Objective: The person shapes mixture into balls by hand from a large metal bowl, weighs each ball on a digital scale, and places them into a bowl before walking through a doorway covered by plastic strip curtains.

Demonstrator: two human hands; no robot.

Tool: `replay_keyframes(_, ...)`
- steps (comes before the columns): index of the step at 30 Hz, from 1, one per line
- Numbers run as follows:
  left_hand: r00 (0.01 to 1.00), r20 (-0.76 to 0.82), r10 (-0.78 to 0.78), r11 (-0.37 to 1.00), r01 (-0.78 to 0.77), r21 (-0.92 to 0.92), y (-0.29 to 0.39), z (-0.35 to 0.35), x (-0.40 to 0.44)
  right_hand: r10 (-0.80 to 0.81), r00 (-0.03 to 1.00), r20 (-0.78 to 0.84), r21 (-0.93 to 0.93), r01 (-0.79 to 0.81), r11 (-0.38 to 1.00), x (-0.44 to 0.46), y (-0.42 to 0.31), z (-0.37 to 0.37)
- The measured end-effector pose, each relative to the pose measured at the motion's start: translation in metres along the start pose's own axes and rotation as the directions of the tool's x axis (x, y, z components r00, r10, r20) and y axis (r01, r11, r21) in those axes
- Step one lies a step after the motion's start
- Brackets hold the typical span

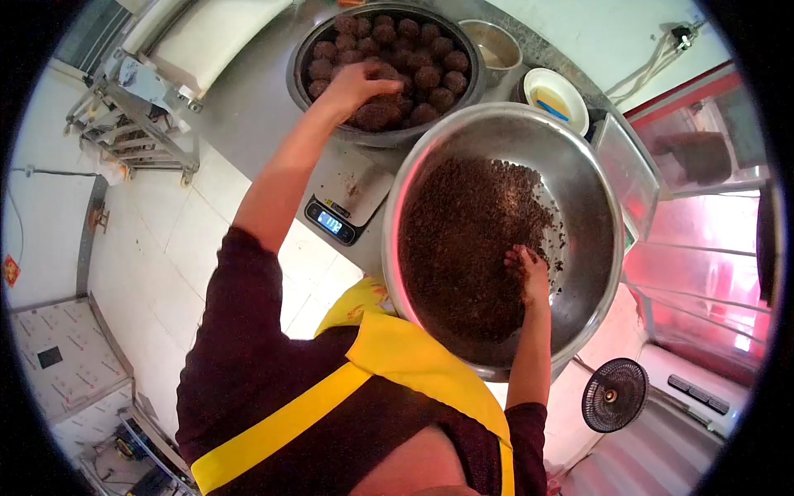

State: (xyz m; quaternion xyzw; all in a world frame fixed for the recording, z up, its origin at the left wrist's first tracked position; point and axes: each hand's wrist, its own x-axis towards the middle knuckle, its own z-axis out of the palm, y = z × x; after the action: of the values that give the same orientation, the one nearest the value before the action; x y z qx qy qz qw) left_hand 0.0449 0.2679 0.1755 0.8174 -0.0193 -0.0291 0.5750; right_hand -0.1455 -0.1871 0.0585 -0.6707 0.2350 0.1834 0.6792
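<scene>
One steel bowl holds one mass of dark crumbs; the right hand is in them, fingers bent, grip undetermined. Beyond the bowl, to its left, one dark basin contains over twenty dark balls, exact count obstructed. The left hand is over these, fingers curled; whether grasping one cannot be told. Left of the bowl: one scale, display lit. Beyond it: one small metal pan and one white dish containing one blue utensil.
</scene>
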Motion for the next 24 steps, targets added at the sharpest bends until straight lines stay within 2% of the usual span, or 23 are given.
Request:
replay_keyframes(1, 0.998, -0.024, 0.051, 0.977, -0.045, 0.209, -0.014, 0.006, 0.021, 0.007, 1.000, -0.005, 0.013, -0.007, 1.000, 0.000, -0.001, 0.000)
replay_keyframes(3, 0.986, -0.036, 0.165, 0.797, -0.112, 0.593, -0.041, 0.020, 0.054, 0.008, 0.999, -0.032, 0.009, -0.007, 1.000, -0.004, -0.004, 0.000)
replay_keyframes(6, 0.997, 0.030, 0.078, 0.730, -0.077, 0.679, -0.061, 0.039, 0.077, 0.003, 0.998, -0.068, -0.008, -0.004, 1.000, -0.011, -0.006, -0.002)
replay_keyframes(7, 0.995, 0.080, -0.068, 0.685, -0.011, 0.729, -0.043, 0.044, 0.073, 0.009, 0.998, -0.063, 0.010, -0.008, 1.000, -0.009, -0.002, -0.007)
replay_keyframes(10, 0.991, 0.110, -0.076, 0.731, -0.019, 0.682, -0.041, 0.045, 0.078, 0.030, 0.997, -0.074, 0.013, -0.029, 0.999, -0.006, 0.001, -0.009)
replay_keyframes(13, 0.999, 0.052, -0.009, 0.761, -0.027, 0.648, -0.046, 0.032, 0.082, 0.015, 0.999, -0.052, 0.004, -0.015, 1.000, -0.002, 0.006, -0.008)
replay_keyframes(15, 0.988, 0.117, -0.099, 0.958, 0.063, 0.279, -0.047, 0.008, 0.075, -0.001, 0.999, -0.044, -0.005, 0.000, 1.000, 0.001, 0.007, -0.008)
replay_keyframes(16, 0.978, 0.152, -0.140, 0.989, 0.130, 0.071, -0.046, -0.008, 0.061, 0.000, 0.999, -0.051, -0.012, -0.001, 1.000, 0.000, 0.002, -0.005)
replay_keyframes(18, 0.979, 0.181, -0.089, 0.983, 0.116, -0.144, -0.031, -0.035, 0.012, 0.019, 0.999, -0.051, -0.016, -0.019, 1.000, -0.003, 0.001, -0.002)
replay_keyframes(22, 0.984, 0.094, -0.154, 0.988, 0.154, 0.015, -0.071, -0.082, -0.076, 0.046, 0.997, -0.061, 0.008, -0.046, 0.999, 0.000, 0.008, -0.009)
replay_keyframes(24, 0.956, 0.041, -0.289, 0.944, 0.278, 0.175, -0.114, -0.087, -0.112, 0.047, 0.999, -0.025, 0.043, -0.046, 0.998, 0.006, 0.013, -0.015)
